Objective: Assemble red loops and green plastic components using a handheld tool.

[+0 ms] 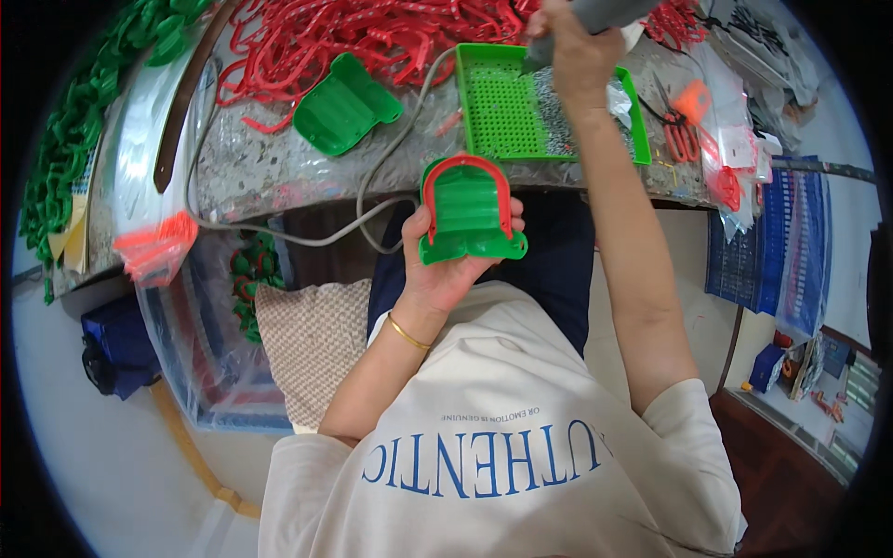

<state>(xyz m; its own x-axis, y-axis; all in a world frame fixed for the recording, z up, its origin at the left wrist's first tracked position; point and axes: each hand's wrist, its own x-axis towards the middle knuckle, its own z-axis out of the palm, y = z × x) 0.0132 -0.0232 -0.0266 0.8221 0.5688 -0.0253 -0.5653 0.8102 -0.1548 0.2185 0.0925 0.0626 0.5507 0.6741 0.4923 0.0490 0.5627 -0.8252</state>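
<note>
Holds a green plastic shell (462, 209) in the left hand (446, 279), resting on the palm above the dark trousers (553, 246), with the thumb against its left side and the fingers curled around its right. Carries, along that shell, a red band (465, 161) bent into an arch, with both ends pointing back toward the palm. Wears a gold bangle (407, 335) just below the left hand. Grasps a grey tool (605, 13) in the right hand (584, 65), reaching forward with the fingers wrapped around it; cannot tell its exact kind, being cut off by the upper edge of the view. Reaches with that right hand over a green tray (493, 102), filled partly, beneath the wrist, with small metal pieces (555, 121). Shows, ahead and left of the left hand, a second green shell (344, 107) lying on the table (270, 177), in front of a heap of red bands (372, 33). Trails a grey cable (302, 243) left of the left hand, looping past the table edge. Has scissors (682, 139) with orange handles to the right of the right hand, and a checked cushion (312, 325) left of the left forearm.
</note>
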